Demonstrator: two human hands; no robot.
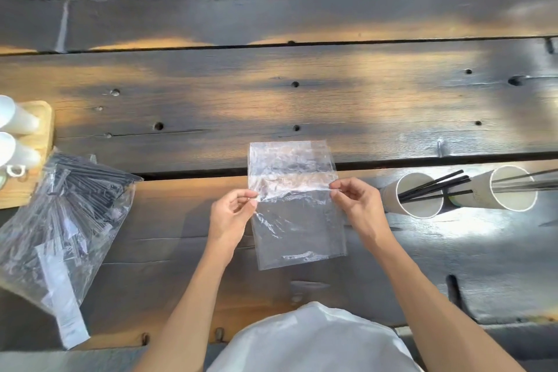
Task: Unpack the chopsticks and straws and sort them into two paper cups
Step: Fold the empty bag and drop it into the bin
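A clear, empty plastic bag (297, 220) lies flat on the wooden table in front of me. My left hand (231, 214) pinches its left edge and my right hand (357, 205) pinches its right edge, along a fold across the bag's middle. To the right stand two white paper cups: the nearer cup (413, 196) holds several black straws (434, 187), and the far cup (510, 189) holds thin dark chopsticks (531, 178) that run out of the frame. At the left lies a larger clear bag (60, 220) full of black straws.
A light wooden tray (39, 160) at the left edge carries white cups or bottles (15, 121). A white paper label (66, 305) sticks out of the large bag. The table is made of dark, rough planks with gaps and knot holes.
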